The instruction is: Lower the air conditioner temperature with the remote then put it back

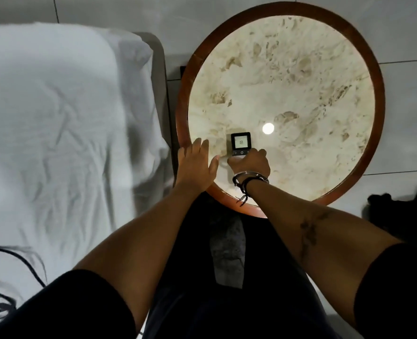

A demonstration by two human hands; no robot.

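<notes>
While the left hand (197, 162) lies flat and released on the near rim of the round marble-topped table with a brown wooden edge (364, 57), the right hand (250, 162) just beside it grasps the small black remote with a lit square screen (240, 144) by its lower end, low over the tabletop beyond both wrists.

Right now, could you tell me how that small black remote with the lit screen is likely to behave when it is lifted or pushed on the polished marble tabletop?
The small black remote looks rigid and probably light: the right hand alone covers its lower end. Being flat, it should slide rather than roll on the glossy marble tabletop.
</notes>
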